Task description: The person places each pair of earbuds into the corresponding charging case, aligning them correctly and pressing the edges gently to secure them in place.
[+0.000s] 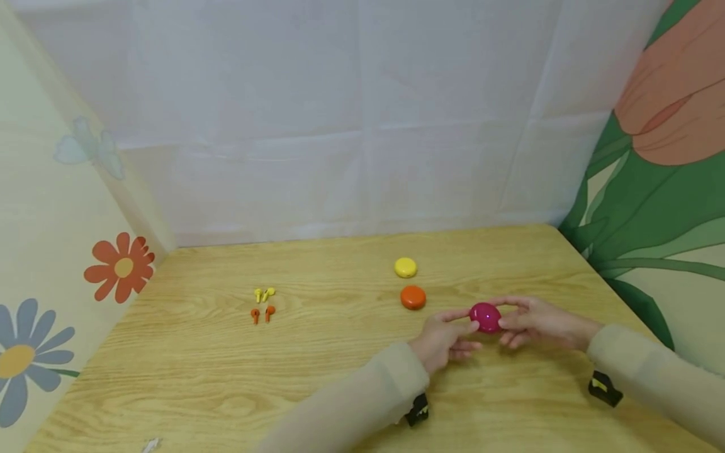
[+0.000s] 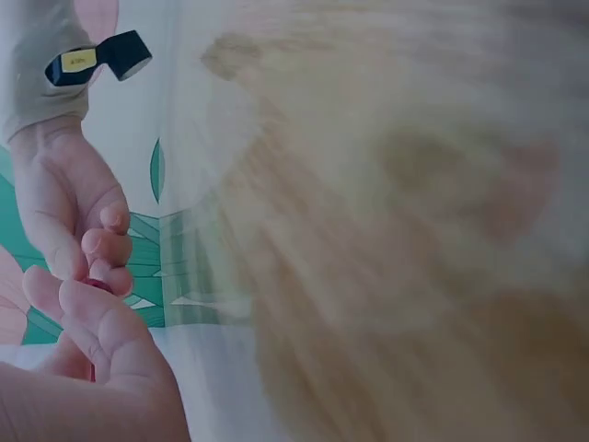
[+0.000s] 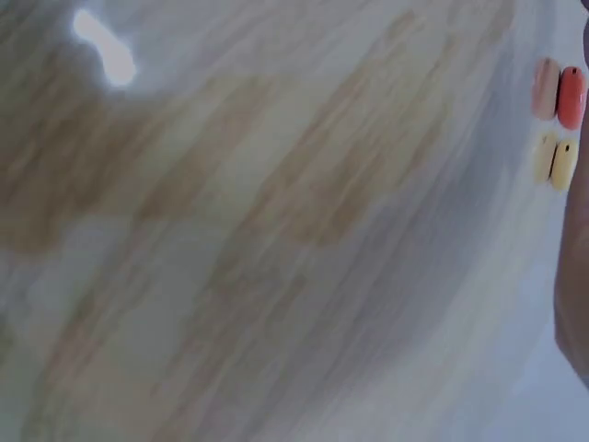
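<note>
A glossy magenta round earbud case [image 1: 485, 318] is held up over the right part of the table between both hands. My left hand [image 1: 444, 340] pinches its left side between thumb and index finger. From the right, my right hand [image 1: 529, 322] grips the other side with thumb and fingertips. In the left wrist view, the fingers of the left hand [image 2: 110, 359] and right hand [image 2: 78, 203] meet around the case, which they mostly hide. Only the edge of the right hand [image 3: 575, 267] shows in the right wrist view.
An orange round case [image 1: 413, 297] and a yellow one [image 1: 405, 267] sit left of the hands on the wooden table [image 1: 215, 377]. Farther left lie two yellow earbuds [image 1: 265, 294] and two orange earbuds [image 1: 263, 314]. A white cloth [image 1: 340, 126] hangs behind the table.
</note>
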Motion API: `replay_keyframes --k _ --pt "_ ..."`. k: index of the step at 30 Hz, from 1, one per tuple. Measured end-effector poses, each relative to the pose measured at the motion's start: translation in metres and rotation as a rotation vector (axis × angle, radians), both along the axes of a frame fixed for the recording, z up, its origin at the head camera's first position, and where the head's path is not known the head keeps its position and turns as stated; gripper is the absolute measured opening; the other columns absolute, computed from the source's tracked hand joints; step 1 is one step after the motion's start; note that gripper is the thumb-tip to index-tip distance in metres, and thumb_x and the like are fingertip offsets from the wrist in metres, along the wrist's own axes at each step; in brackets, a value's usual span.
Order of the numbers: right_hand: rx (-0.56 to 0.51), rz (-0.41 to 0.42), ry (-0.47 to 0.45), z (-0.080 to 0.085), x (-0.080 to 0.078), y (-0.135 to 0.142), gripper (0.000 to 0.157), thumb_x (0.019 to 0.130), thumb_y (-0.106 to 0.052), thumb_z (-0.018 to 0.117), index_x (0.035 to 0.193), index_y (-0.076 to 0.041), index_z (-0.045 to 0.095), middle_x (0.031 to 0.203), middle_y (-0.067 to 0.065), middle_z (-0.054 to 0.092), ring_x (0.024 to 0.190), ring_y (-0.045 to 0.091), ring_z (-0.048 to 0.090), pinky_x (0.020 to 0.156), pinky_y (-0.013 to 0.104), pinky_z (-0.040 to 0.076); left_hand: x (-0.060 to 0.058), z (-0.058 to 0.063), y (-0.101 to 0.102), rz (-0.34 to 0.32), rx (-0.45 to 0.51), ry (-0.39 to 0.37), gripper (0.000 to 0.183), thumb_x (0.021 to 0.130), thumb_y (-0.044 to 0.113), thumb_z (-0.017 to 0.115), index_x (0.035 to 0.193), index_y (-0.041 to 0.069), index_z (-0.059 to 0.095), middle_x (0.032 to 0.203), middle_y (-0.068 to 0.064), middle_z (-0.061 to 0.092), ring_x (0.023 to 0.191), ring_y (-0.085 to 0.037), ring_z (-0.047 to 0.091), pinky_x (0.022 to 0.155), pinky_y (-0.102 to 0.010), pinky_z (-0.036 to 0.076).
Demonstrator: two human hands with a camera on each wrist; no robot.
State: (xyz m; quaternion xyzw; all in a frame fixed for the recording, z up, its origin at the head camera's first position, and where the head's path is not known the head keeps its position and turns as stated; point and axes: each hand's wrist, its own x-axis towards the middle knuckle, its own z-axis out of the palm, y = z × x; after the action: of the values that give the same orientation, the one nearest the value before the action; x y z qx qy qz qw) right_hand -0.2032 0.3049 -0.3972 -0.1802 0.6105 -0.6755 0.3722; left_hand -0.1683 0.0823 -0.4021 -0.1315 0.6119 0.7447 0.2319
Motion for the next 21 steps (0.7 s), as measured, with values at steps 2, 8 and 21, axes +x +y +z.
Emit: replay_keyframes --k 2,8,21 --pt "-0.005 0.011 -0.004 -0.002 -0.003 0.003 0.038 0.101 0.002 0.045 0.121 -0.027 0.059 0.1 0.013 0.071 0.086 0.021 0.069 0.079 0.035 0.056 -0.002 0.0 0.002 0.003 0.008 -0.014 0.029 0.087 0.01 0.073 0.115 0.015 0.069 0.084 -0.006 0.071 0.058 -0.011 0.066 0.047 -0.017 0.048" --pt "-0.018 0.038 -0.046 -0.005 -0.01 0.011 0.04 0.101 0.003 0.044 0.12 -0.028 0.062 0.101 0.012 0.07 0.088 0.02 0.069 0.081 0.036 0.056 -0.005 0.001 0.01 0.026 0.002 -0.03 0.027 0.087 0.008 0.073 0.112 0.015 0.07 0.084 -0.007 0.073 0.06 -0.014 0.068 0.045 -0.017 0.046" --pt "0.059 0.006 -0.068 -0.006 -0.013 0.016 0.031 0.101 -0.001 0.048 0.124 -0.017 0.061 0.099 0.014 0.07 0.086 0.02 0.069 0.079 0.036 0.056 -0.009 0.003 0.02 0.026 -0.031 -0.084 0.018 0.089 0.009 0.07 0.106 0.014 0.071 0.083 -0.01 0.073 0.077 -0.027 0.072 0.045 -0.02 0.044"
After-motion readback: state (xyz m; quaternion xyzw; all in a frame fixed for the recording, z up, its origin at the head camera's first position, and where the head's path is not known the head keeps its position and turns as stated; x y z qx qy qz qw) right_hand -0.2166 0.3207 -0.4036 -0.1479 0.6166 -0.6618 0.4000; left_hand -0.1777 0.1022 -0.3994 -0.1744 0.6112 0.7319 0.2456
